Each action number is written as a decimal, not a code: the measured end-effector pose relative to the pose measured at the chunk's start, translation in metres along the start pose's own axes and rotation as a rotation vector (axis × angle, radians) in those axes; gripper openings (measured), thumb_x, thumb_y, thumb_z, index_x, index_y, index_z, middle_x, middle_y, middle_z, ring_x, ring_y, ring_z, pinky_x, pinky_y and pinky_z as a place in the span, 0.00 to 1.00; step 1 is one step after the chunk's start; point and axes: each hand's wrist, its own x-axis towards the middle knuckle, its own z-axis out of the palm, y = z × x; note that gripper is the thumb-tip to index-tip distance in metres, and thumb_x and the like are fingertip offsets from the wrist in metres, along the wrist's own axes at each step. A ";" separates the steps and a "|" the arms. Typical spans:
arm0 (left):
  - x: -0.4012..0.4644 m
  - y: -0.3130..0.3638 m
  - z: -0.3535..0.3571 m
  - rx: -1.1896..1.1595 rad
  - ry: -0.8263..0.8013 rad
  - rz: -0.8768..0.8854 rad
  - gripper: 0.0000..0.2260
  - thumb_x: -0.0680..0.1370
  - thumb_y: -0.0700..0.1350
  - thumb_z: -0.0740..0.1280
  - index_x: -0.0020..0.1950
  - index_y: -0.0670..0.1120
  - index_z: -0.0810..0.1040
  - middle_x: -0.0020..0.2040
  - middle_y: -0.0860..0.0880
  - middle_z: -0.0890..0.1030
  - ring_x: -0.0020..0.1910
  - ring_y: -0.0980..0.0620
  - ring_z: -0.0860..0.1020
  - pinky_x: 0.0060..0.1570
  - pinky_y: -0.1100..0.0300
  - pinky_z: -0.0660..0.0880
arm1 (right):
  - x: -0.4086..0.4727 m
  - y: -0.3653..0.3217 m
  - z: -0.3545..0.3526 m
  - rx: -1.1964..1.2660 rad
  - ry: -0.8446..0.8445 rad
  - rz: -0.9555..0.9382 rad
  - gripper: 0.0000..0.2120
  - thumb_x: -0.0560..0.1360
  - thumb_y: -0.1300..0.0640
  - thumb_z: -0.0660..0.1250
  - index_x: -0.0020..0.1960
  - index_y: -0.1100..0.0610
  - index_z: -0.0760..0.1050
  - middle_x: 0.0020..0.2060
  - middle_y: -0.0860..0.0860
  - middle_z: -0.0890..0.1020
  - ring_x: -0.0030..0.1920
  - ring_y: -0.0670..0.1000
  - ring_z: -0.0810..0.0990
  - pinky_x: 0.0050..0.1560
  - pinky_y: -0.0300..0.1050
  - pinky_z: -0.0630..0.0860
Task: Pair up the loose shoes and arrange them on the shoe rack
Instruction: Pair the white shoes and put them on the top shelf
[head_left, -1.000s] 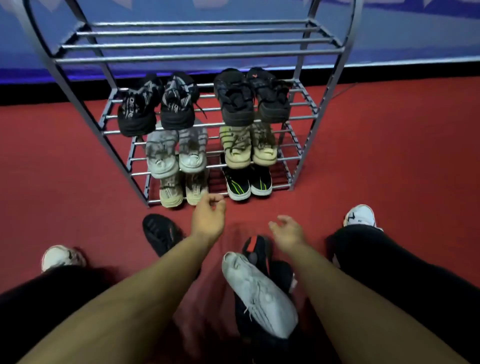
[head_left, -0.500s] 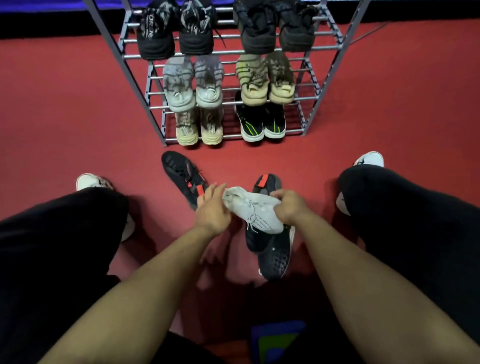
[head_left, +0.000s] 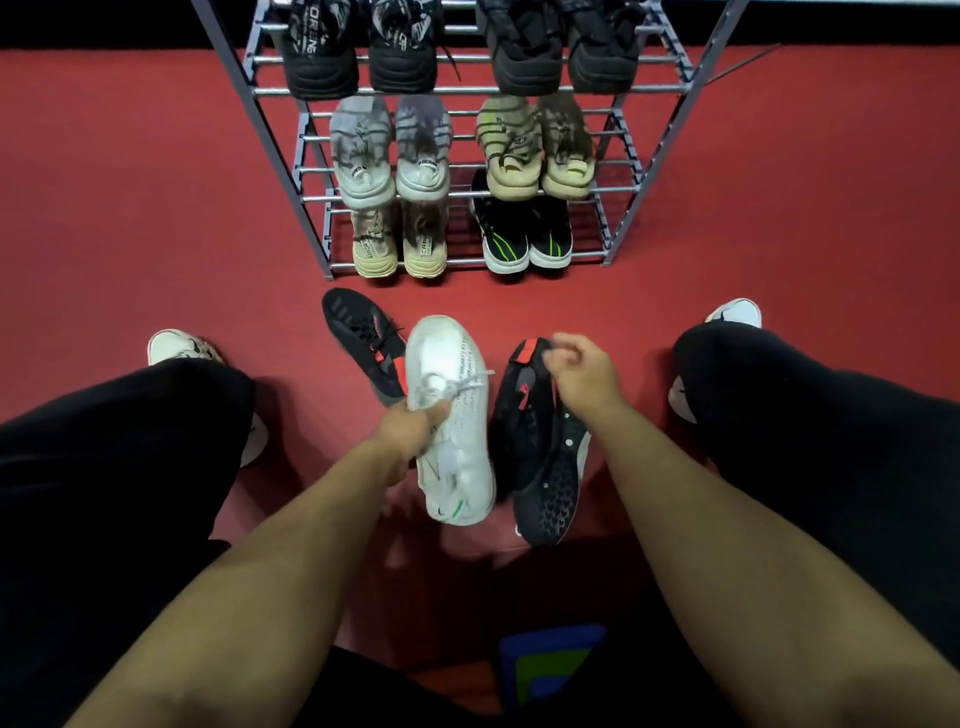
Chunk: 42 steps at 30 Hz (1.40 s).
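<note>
Trouble could come from mixing pairs. Our left hand (head_left: 410, 428) has its grip tight on the white shoe (head_left: 451, 415), just above the floor (head_left: 156, 208). We see no second white one. Our right hand (head_left: 582, 371) pinches the heel of a black shoe (head_left: 540, 441); its mate (head_left: 363, 332) lies apart, so we may grab wrong. The floor is red and smooth. The rack (head_left: 618, 145) ahead looks full, by a dark wall.

The rack (head_left: 524, 89) is grey metal tubing with a dull sheen. The white shoe (head_left: 451, 415) looks like matt knit cloth with cloth laces. The black shoe (head_left: 540, 447) shows a textured, patterned surface, matt. The floor (head_left: 130, 208) is smooth, matt red.
</note>
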 end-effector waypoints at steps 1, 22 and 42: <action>0.001 0.000 -0.002 -0.068 0.011 -0.059 0.10 0.76 0.44 0.70 0.54 0.42 0.77 0.46 0.44 0.83 0.42 0.46 0.81 0.43 0.55 0.78 | 0.000 0.016 -0.003 -0.081 -0.019 0.101 0.09 0.75 0.60 0.68 0.55 0.55 0.79 0.45 0.51 0.83 0.47 0.54 0.81 0.55 0.48 0.76; 0.033 0.003 -0.006 -0.277 0.098 -0.210 0.17 0.69 0.48 0.72 0.54 0.42 0.81 0.47 0.44 0.86 0.49 0.42 0.84 0.56 0.45 0.79 | -0.003 0.076 0.023 -0.251 0.062 0.377 0.14 0.75 0.52 0.66 0.59 0.54 0.80 0.59 0.56 0.81 0.62 0.57 0.78 0.63 0.46 0.71; 0.020 0.003 -0.012 -0.257 0.181 -0.182 0.18 0.71 0.48 0.71 0.57 0.40 0.80 0.41 0.46 0.84 0.41 0.45 0.81 0.49 0.52 0.80 | -0.015 0.069 0.016 -0.845 0.203 0.009 0.16 0.72 0.59 0.66 0.59 0.49 0.73 0.57 0.55 0.78 0.59 0.61 0.75 0.64 0.56 0.68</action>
